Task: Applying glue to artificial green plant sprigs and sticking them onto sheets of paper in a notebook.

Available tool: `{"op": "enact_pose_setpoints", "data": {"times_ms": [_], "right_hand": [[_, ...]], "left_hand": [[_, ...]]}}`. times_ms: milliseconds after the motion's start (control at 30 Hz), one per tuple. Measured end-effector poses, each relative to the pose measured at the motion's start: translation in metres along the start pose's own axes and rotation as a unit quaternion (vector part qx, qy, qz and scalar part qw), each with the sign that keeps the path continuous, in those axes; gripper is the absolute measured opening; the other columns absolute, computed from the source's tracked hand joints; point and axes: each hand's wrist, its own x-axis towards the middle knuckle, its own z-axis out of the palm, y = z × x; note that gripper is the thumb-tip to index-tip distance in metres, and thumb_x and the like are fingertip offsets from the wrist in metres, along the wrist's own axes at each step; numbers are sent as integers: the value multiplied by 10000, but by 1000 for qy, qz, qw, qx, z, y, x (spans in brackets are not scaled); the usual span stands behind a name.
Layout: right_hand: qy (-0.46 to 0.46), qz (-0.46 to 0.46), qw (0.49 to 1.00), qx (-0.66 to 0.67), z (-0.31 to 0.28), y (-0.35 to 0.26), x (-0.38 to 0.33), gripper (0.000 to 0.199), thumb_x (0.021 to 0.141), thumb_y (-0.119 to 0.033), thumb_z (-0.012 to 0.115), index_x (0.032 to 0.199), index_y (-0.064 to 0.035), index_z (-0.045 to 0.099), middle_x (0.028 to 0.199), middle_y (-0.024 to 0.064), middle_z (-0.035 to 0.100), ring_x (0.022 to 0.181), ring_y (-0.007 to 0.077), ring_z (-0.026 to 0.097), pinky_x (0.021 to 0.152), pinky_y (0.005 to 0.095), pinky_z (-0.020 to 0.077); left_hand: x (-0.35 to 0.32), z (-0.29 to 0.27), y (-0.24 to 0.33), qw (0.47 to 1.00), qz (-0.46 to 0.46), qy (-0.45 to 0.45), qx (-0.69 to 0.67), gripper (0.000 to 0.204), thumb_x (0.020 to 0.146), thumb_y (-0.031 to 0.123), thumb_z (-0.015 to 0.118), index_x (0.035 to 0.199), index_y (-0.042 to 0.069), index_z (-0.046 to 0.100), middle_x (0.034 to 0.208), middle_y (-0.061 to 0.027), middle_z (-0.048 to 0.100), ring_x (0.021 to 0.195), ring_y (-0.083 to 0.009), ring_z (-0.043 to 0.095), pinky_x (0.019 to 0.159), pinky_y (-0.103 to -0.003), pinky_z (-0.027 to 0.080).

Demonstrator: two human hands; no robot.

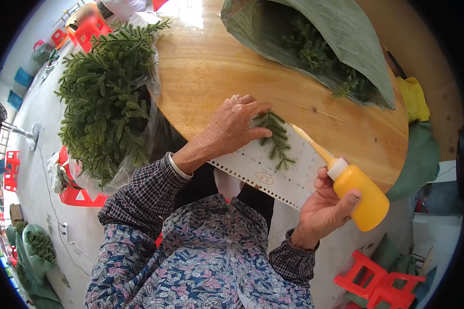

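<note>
My left hand (pixel 232 129) presses a small green fir sprig (pixel 277 139) flat on a white sheet of paper with punched holes (pixel 273 172), which lies at the near edge of the round wooden table (pixel 216 67). My right hand (pixel 322 206) grips an orange squeeze bottle (pixel 358 193). The bottle's long nozzle tip points at the sprig from the right, close to it.
A green woven sack (pixel 340 31) with fir sprigs inside lies open on the table's far side. To my left stands a clear plastic bag heaped with green fir branches (pixel 105 98). Red plastic stools (pixel 381 283) stand on the floor at lower right and at left.
</note>
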Motion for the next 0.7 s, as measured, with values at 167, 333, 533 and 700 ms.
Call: {"op": "enact_pose_setpoints", "data": {"times_ms": [167,333,533,700], "right_hand": [[-39,7,999,-34,11,9,1,437,869,-257,613,1227,-66,450,1076,155,609,723,229,620,562,258,477],[-49,8,996,-71,19,17,-4,440,849,-116,609,1234,-50,407,1104,171,588,722,237,611,594,274,498],[-57,16,993,-101,25,26,-9,475,838,-12,603,1254,-42,376,1149,196,567,735,248,609,637,291,525],[-64,18,991,-118,23,31,-6,494,834,15,600,1264,-43,364,1171,213,556,743,253,612,654,293,533]], "left_hand": [[0,6,-3,997,38,26,65,445,743,291,763,1112,67,657,919,-67,550,784,-215,522,720,-321,433],[-3,12,-8,995,32,39,90,463,727,360,759,1097,96,670,906,-51,521,838,-210,492,797,-344,366],[-6,16,-11,993,-4,36,116,476,698,418,766,1069,131,683,899,-39,500,862,-199,458,829,-359,281],[-2,19,-9,992,-19,36,120,480,678,431,775,1051,144,686,890,-32,492,858,-196,446,829,-361,257]]}}
